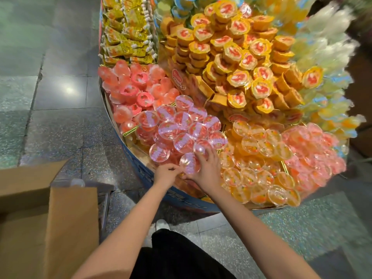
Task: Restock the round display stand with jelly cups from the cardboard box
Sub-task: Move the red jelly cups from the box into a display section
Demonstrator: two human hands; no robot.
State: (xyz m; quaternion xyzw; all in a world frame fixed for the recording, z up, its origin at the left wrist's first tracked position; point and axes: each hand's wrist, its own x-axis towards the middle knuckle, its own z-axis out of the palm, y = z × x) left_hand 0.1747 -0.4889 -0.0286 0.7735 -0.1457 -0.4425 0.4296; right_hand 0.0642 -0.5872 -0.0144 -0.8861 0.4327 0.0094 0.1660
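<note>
The round display stand [132, 156] has a blue rim and is piled with jelly cups in sections. A pink jelly cup with a clear lid [190, 163] sits at the near edge of the pink section. My left hand [167, 174] touches its left side with curled fingers. My right hand [207, 166] grips it from the right, fingertips also reaching the cup behind [202, 147]. The cardboard box [48, 218] stands at lower left with flaps open; its contents are hidden.
Orange jelly cups [259, 172] fill the section right of my hands, pink domed jellies [132, 91] the left, orange-lidded cups [237, 51] the raised middle. Yellow packets [126, 31] lie at the back left. Tiled floor [60, 121] surrounds the stand.
</note>
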